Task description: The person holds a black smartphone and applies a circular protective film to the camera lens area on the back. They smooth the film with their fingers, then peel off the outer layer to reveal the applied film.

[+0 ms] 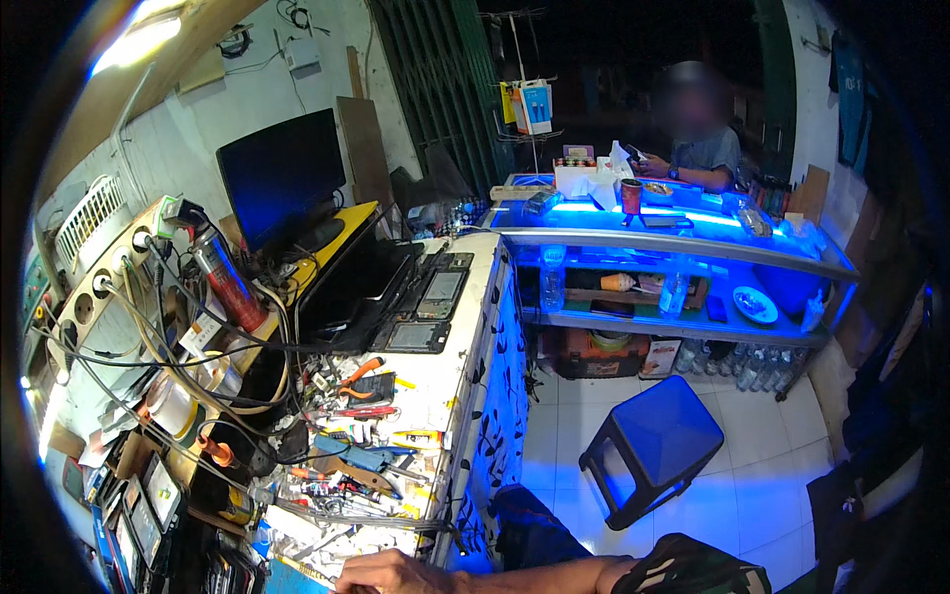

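My right hand [391,571] rests at the near end of the white workbench [465,327], at the bottom of the head view, with its forearm coming in from the lower right. Its fingers are curled, and what they hold is cut off by the frame edge. A blue mat [292,579] lies just left of it. Above the hand are scattered hand tools, including orange-handled pliers [356,376], a blue tool [351,455] and several cables. Opened electronic devices [430,302] lie farther back on the bench. My left hand is not in view.
A monitor [277,178], power strip [104,282] and red spray can [228,282] line the left. A blue-lit glass counter [683,337] with bottles stands behind, a seated person [703,153] at its far side. A plastic stool [653,436] stands on the tiled floor at right.
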The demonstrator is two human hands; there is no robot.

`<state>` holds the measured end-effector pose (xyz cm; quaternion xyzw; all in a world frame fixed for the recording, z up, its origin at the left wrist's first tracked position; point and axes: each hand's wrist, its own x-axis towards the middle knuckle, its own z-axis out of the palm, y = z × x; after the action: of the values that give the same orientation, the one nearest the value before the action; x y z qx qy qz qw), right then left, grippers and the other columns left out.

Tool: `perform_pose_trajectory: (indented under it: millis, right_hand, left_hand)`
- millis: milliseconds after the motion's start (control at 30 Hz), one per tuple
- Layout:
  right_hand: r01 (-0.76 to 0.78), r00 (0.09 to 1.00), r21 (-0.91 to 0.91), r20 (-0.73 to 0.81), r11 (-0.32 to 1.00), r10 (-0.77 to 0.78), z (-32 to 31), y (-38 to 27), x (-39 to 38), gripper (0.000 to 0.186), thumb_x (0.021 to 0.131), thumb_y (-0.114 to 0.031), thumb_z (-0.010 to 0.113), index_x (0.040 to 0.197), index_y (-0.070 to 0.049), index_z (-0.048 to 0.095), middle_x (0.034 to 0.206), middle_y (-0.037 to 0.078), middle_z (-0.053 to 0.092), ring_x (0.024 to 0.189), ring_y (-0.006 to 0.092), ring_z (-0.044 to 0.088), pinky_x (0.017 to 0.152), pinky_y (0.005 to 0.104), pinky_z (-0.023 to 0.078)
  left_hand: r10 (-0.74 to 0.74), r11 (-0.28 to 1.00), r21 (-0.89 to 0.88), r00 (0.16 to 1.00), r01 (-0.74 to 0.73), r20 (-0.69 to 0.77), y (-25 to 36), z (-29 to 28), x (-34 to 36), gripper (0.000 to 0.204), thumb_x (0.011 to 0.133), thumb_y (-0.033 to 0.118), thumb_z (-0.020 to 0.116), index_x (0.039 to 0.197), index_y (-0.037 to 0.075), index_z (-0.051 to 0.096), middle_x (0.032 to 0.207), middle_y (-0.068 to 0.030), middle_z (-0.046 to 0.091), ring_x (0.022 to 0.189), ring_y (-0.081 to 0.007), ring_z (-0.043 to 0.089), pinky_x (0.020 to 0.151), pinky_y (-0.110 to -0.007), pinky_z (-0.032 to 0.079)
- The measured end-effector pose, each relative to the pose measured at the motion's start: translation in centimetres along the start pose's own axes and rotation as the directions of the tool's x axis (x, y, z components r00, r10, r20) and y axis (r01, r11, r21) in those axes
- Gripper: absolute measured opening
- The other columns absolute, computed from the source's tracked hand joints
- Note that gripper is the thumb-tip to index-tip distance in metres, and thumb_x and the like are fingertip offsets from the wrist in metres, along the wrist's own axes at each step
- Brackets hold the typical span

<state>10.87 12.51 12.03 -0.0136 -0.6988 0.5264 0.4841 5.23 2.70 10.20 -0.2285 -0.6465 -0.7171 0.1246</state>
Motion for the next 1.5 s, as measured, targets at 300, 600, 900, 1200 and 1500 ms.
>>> perform_pose_trajectory:
  millis: [300,600,900,1200,1500]
  right_hand:
    - [-0.012,0.999,0.315,0.035,0.949,0.001,-6.2,-1.0,-0.7,0.024,0.085,-0.024,0.06,0.078,-0.002,0.056,0.074,0.003,0.055,0.069,0.0114,0.052,0.064,0.0271,0.044]
    - [0.341,0.94,0.938,-0.338,0.07,-0.056,-14.9,-5.8,-0.3,0.035,0.095,-0.029,0.041,0.065,-0.013,0.031,0.06,-0.003,0.026,0.056,0.0102,0.025,0.049,0.0251,0.025]
    - [-0.187,0.982,0.33,0.038,0.925,0.185,-6.5,-2.4,-0.4,0.032,0.091,-0.027,0.063,0.116,-0.009,0.056,0.094,0.002,0.061,0.082,0.012,0.056,0.066,0.0254,0.046]
    - [-0.203,0.964,0.104,0.197,0.974,0.18,1.3,2.1,1.7,0.033,0.091,-0.027,0.061,0.118,-0.008,0.06,0.096,0.006,0.065,0.083,0.012,0.059,0.067,0.0267,0.046]
    - [-0.27,0.956,0.146,0.161,0.952,0.246,0.9,3.0,1.1,0.025,0.092,-0.017,0.058,0.113,-0.005,0.062,0.101,0.009,0.066,0.089,0.0138,0.062,0.071,0.0278,0.049]
  left_hand:
    - [-0.541,0.769,-0.238,0.803,0.593,0.25,-2.9,-2.0,2.9,0.039,0.09,0.02,0.064,0.111,-0.012,0.056,0.102,-0.0189,0.064,0.081,-0.0221,0.064,0.061,-0.029,0.053]
    - [-0.319,0.861,-0.304,0.899,0.407,0.301,-8.4,-4.1,2.0,0.04,0.091,0.021,0.061,0.115,-0.011,0.054,0.115,-0.0184,0.059,0.095,-0.0191,0.061,0.068,-0.022,0.05]
    - [-0.118,0.916,-0.352,0.969,0.191,0.218,-6.6,-3.0,1.9,0.051,0.087,0.032,0.068,0.115,-0.006,0.051,0.101,-0.0104,0.058,0.08,-0.011,0.05,0.064,-0.022,0.042]
    - [-0.335,0.876,-0.322,0.933,0.359,0.131,0.8,-0.6,2.6,0.027,0.088,0.007,0.064,0.109,-0.006,0.052,0.101,-0.0124,0.06,0.087,-0.0174,0.056,0.075,-0.027,0.047]
    - [-0.371,0.893,-0.18,0.902,0.412,0.222,-0.4,-0.8,2.5,0.03,0.09,0.01,0.062,0.113,-0.008,0.054,0.105,-0.0147,0.061,0.087,-0.0197,0.06,0.076,-0.03,0.051]
